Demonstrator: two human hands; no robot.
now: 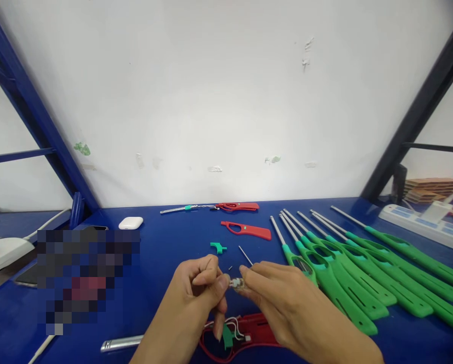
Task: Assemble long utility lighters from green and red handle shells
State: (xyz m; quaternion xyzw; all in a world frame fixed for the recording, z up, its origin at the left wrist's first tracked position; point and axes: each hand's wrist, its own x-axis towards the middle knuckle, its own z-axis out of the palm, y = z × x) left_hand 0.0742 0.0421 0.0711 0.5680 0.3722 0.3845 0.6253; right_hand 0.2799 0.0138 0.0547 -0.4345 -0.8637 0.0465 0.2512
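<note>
Between both hands is a small pale, partly clear part (236, 283), pinched at its left end by my left hand (198, 293). The fingers of my right hand (283, 298) close on its right end. Below them lies an open red lighter body (258, 328) with white wires, a green trigger (228, 337) and a metal tube (122, 344) pointing left. A thin metal rod (245, 255) sticks out beyond my right fingertips; whether it is held cannot be made out. Another green trigger (218, 247) lies just past the hands.
Several green lighters (347, 268) fan out at the right. Farther back lie a red shell (249, 230) and a red lighter half (241, 207) with wires and tube. A white case (131, 223) is at the left, a power strip (431, 222) at the right.
</note>
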